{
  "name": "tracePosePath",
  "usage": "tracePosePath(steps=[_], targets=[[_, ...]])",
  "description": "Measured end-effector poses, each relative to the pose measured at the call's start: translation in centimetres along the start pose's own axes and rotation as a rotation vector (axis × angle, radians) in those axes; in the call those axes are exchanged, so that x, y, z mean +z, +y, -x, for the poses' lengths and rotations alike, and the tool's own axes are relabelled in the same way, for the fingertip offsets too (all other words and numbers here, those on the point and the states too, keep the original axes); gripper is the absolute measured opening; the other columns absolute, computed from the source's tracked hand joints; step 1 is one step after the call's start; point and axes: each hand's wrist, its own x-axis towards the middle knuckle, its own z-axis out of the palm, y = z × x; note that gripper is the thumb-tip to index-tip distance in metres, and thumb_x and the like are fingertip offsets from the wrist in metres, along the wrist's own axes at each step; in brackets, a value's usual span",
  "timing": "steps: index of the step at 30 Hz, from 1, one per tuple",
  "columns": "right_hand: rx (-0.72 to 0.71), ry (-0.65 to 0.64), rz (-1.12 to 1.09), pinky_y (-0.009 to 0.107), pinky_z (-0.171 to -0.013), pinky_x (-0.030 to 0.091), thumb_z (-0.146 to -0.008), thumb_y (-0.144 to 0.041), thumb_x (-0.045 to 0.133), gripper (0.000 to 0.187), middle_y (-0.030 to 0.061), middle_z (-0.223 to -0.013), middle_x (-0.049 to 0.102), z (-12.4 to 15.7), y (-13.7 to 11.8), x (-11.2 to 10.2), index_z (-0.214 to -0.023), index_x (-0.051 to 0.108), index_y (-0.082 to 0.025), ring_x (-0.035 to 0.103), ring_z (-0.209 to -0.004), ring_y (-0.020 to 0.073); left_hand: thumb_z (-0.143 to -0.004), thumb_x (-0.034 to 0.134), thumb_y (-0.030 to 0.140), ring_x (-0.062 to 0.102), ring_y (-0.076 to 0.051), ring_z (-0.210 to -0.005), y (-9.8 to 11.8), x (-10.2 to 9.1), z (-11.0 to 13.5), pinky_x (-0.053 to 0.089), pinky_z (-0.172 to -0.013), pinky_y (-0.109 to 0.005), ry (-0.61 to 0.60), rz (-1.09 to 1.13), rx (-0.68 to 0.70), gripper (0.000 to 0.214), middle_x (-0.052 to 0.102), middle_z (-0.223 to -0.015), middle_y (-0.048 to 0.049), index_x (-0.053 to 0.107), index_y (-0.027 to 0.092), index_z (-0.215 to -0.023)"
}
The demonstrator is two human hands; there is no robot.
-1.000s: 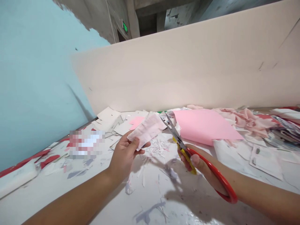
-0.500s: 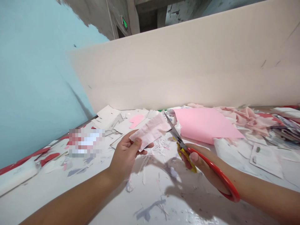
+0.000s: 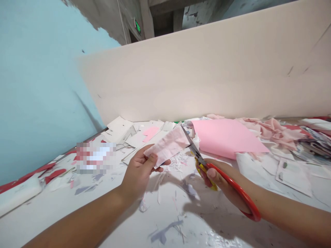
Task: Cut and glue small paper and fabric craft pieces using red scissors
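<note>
Pinched between thumb and fingers of my left hand (image 3: 142, 167) is a pale pink strip of fabric (image 3: 169, 146), held above the table and tilted up to the right. My right hand (image 3: 217, 175) grips a pair of scissors (image 3: 195, 151) with one red handle and a yellow part near the pivot. The steel blades point up and left. They lie at the right end of the strip, one apparently across its edge. Below the strip, thin white and pink offcuts (image 3: 178, 160) lie on the white table (image 3: 124, 220).
A large pink sheet (image 3: 227, 136) lies beyond the scissors, with crumpled peach fabric (image 3: 276, 132) to its right. White card pieces (image 3: 120, 129) are at the back left, near a red scrap (image 3: 55, 175). A pale upright panel (image 3: 207, 75) closes off the back.
My left hand and the strip have shifted slightly right, toward the blades. The red handle has moved a little inward, so the scissors look slightly more closed.
</note>
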Motion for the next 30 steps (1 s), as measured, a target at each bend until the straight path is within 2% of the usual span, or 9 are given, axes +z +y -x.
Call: tracePosePath(steps=[10, 20, 24, 30], targets=[[0.01, 0.023, -0.019, 0.028, -0.053, 0.035, -0.081, -0.064, 0.027, 0.048, 0.0004, -0.062, 0.049, 0.0, 0.4, 0.3, -0.066, 0.039, -0.02, 0.045, -0.057, 0.0145, -0.077, 0.059, 0.034, 0.066, -0.016, -0.079, 0.0, 0.0, 0.0, 0.048, -0.055, -0.017, -0.003, 0.0, -0.009, 0.021, 0.061, -0.08, 0.0011, 0.059, 0.024, -0.095], [0.021, 0.046, 0.054, 0.028, -0.048, 0.032, -0.077, -0.071, 0.019, 0.057, 0.0016, -0.06, 0.049, -0.2, 1.1, 0.7, -0.064, 0.039, -0.02, 0.041, -0.052, 0.0139, -0.076, 0.061, 0.032, 0.066, -0.015, -0.077, 0.2, 0.0, 0.0, 0.047, -0.055, -0.017, -0.006, 0.037, -0.013, 0.019, 0.06, -0.075, 0.0022, 0.059, 0.024, -0.093], [0.033, 0.042, 0.054, 0.028, -0.049, 0.032, -0.077, -0.071, 0.021, 0.055, 0.0019, -0.06, 0.051, -0.2, 1.0, 0.8, -0.065, 0.039, -0.02, 0.042, -0.052, 0.0143, -0.075, 0.061, 0.032, 0.066, -0.016, -0.077, 0.2, 0.0, 0.0, 0.046, -0.054, -0.018, 0.011, 0.034, -0.015, 0.021, 0.061, -0.072, 0.0015, 0.059, 0.023, -0.094], [0.064, 0.055, 0.11, 0.029, -0.049, 0.033, -0.08, -0.065, 0.023, 0.05, 0.0031, -0.06, 0.053, -0.4, 0.6, 0.8, -0.063, 0.039, -0.02, 0.044, -0.053, 0.0156, -0.074, 0.062, 0.034, 0.066, -0.019, -0.078, 0.3, 0.0, 0.0, 0.047, -0.054, -0.02, 0.023, 0.019, -0.023, 0.026, 0.064, -0.078, -0.0016, 0.058, 0.021, -0.096]])
